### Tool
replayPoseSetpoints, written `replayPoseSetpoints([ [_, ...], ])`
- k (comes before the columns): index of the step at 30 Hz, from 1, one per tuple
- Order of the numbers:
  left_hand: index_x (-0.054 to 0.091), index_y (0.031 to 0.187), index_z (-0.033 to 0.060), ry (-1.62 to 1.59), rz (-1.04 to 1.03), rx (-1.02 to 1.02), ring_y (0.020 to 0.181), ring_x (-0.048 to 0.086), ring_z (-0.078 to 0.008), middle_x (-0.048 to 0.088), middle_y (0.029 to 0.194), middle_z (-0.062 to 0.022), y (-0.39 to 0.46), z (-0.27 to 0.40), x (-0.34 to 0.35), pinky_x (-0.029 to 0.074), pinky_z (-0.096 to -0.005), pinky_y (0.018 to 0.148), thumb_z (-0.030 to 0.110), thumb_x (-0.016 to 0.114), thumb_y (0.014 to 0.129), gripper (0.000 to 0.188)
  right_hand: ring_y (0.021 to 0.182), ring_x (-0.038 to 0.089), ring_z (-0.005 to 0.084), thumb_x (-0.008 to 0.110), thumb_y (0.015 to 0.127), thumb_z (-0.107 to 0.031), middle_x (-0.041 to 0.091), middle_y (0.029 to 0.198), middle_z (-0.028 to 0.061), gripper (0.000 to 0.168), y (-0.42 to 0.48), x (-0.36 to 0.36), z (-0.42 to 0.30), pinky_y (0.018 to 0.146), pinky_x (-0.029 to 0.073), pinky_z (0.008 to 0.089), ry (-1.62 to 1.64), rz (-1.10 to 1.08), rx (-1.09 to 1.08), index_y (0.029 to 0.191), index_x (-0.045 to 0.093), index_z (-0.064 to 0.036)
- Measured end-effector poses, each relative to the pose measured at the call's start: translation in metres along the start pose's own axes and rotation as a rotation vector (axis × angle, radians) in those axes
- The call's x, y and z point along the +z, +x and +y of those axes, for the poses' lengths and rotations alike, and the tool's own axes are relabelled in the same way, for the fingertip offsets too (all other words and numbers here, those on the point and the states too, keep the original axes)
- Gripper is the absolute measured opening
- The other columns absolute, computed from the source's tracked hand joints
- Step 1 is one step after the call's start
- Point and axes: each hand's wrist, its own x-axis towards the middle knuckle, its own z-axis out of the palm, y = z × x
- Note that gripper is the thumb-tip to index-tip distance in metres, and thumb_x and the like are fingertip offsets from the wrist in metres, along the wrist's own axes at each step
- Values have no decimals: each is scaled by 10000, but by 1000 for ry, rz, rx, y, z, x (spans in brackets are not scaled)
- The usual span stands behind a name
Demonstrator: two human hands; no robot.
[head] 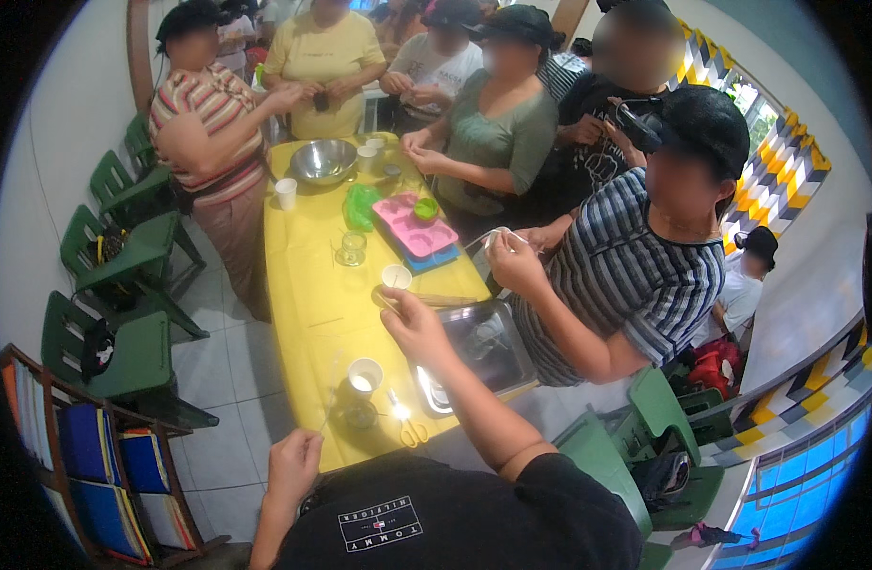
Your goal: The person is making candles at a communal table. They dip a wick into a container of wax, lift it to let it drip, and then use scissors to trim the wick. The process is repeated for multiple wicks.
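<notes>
My left hand (293, 459) is at the table's near left corner, its fingers pinched on a thin pale strand (329, 399) that rises from the fingertips. My right hand (414, 324) reaches out over the table and pinches what looks like a thin light stick (389, 303). Just beyond those fingertips stands a white paper cup (396, 276) with a thin upright line inside. Nearer me, another paper cup (365, 375) holds something white. Beside it are a small glass jar (361, 413) and yellow-handled scissors (413, 431).
A metal tray (510, 381) lies on the yellow-covered table (300, 285). Farther off are a pink mold (421, 235), a green plastic bag (362, 206), a glass jar (352, 249) and a steel bowl (323, 162). Several people stand around; one at right (621, 263) handles white strands. Green chairs (115, 342) line the left.
</notes>
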Motion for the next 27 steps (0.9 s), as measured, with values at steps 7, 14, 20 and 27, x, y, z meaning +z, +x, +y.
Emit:
replayPoseSetpoints([
  [7,603,787,-18,25,-41,-12,619,629,-300,615,685,-179,6,8,2,476,-353,549,84,615,811,105,664,510,98,569,862,-172,567,744,46,363,-5,-8,1,624,438,249,-23,-14,55,1177,517,2],
  [14,607,788,-21,57,-56,7,652,620,-331,614,702,-190,8,7,3,476,-367,572,100,623,811,124,742,509,70,570,870,-145,578,831,23,342,-11,-14,-3,675,428,223,7,-61,155,1173,523,7],
  [20,603,796,-21,55,-59,19,659,611,-351,613,714,-197,7,15,3,469,-384,579,92,608,817,114,645,463,42,591,869,-168,541,744,-12,333,-21,-9,-4,579,405,208,83,-156,98,1143,550,16],
  [27,597,809,-24,66,-26,70,581,595,-262,602,662,-163,1,9,5,451,-335,535,100,602,834,126,649,450,27,656,843,-208,503,776,-33,450,-41,9,-34,571,387,184,272,-441,132,1204,508,17],
])
